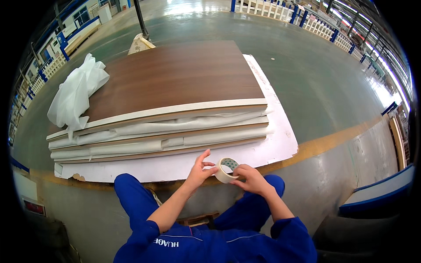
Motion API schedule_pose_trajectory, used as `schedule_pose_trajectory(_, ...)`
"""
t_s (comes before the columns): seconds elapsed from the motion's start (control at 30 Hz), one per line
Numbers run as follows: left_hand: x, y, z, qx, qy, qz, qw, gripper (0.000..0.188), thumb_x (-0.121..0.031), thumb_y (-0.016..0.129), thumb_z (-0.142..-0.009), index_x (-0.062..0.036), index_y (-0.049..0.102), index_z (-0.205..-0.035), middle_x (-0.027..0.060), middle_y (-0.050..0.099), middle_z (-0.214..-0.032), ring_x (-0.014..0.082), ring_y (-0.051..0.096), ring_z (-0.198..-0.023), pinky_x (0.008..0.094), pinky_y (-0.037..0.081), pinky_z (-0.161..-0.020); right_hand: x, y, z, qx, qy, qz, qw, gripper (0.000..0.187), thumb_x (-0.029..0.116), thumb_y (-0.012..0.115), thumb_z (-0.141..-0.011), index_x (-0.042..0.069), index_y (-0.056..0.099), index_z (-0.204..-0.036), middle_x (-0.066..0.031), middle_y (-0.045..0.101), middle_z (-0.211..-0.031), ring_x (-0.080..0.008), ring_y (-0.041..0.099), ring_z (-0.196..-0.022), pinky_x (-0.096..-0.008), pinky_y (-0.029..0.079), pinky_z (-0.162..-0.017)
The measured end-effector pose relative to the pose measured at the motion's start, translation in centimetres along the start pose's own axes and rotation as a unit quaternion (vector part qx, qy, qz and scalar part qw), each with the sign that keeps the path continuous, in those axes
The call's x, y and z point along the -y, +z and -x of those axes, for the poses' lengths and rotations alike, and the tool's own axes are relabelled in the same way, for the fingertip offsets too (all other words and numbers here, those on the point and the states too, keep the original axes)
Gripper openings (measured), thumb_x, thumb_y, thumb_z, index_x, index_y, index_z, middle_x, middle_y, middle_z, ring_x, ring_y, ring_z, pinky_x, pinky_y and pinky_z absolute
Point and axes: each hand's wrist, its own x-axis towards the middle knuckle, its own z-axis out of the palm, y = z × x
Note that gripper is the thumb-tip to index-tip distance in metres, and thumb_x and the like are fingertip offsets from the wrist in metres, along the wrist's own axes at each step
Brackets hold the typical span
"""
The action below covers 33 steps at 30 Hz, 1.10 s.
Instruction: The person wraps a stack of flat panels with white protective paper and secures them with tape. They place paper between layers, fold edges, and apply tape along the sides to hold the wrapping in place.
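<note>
Tape roll is the item in hand: cream masking tape roll (224,177), held up in front of the seated person, between the knees and the near edge of the panel stack, clear of both. Core opening faces up, slightly tilted.

Right hand (249,176): fingers curled in, thumb and fingertips closed on the right side of the roll. Looks like the one carrying it.

Left hand (201,172): about half open, index stretched up and away, another digit at the roll's left edge, apparently touching. Can't tell if it has any tape tail pinched; no free strip visible.

Step, my read: handling the roll, probably finding or lifting the tape end. Next move calls for a steady right grip and a fine left fingertip pinch at the end, roll free to turn.

Around it: wood-grain brown panel (184,79) tops the stack, white wrapping sheet (171,127) sandwiched between layers below. Crumpled translucent wrap (76,96) sits on the stack's left end, partly hanging over. White base board (280,136) under everything, sticking out at right and front.
</note>
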Motion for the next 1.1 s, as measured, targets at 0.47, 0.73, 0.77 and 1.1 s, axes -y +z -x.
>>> schedule_pose_trajectory(0.47, 8.3, -2.1, -7.0, -0.060, -0.067, -0.077, 0.993, 0.008, -0.005, 0.068, -0.084, -0.0012, 0.065, -0.090, 0.0003, 0.063, -0.080, 0.0074, 0.057, -0.076, 0.0227, 0.047, -0.072, -9.3, 3.1, -2.1, 0.069, -0.033, 0.020, 0.997, 0.029, 0.030, 0.073, -0.077, 0.006, 0.059, -0.086, -0.0084, 0.061, -0.097, -0.0320, 0.052, -0.104, -0.0385, 0.046, -0.086)
schedule_pose_trajectory(0.73, 8.7, -0.7, -8.4, -0.255, 0.015, -0.044, 0.966, 0.005, -0.003, 0.065, -0.084, 0.0002, 0.061, -0.085, 0.0030, 0.063, -0.082, 0.0101, 0.058, -0.076, 0.0244, 0.047, -0.072, -15.3, 2.6, -1.8, 0.132, 0.162, 0.017, 0.978, 0.034, 0.039, 0.065, -0.084, 0.006, 0.057, -0.080, -0.0135, 0.067, -0.077, -0.0361, 0.063, -0.075, -0.0429, 0.050, -0.068)
schedule_pose_trajectory(0.77, 7.8, 0.7, -7.7, -0.245, 0.062, -0.129, 0.959, 0.005, -0.002, 0.065, -0.084, 0.0002, 0.061, -0.085, 0.0037, 0.063, -0.081, 0.0108, 0.059, -0.076, 0.0249, 0.048, -0.072, -16.5, 2.5, -1.9, 0.124, 0.178, 0.015, 0.976, 0.035, 0.041, 0.063, -0.085, 0.006, 0.057, -0.082, -0.0139, 0.066, -0.074, -0.0367, 0.063, -0.071, -0.0441, 0.050, -0.065)
schedule_pose_trajectory(1.1, 9.9, 9.3, -4.8, -0.347, 0.083, -0.311, 0.881, 0.012, -0.005, 0.066, -0.081, -0.0009, 0.059, -0.091, 0.0083, 0.060, -0.087, 0.0206, 0.059, -0.076, 0.0307, 0.048, -0.069, -19.4, 3.6, 4.1, 0.118, 0.117, 0.068, 0.984, 0.029, 0.039, 0.053, -0.091, 0.015, 0.060, -0.106, -0.0187, 0.064, -0.070, -0.0382, 0.063, -0.064, -0.0488, 0.049, -0.059)
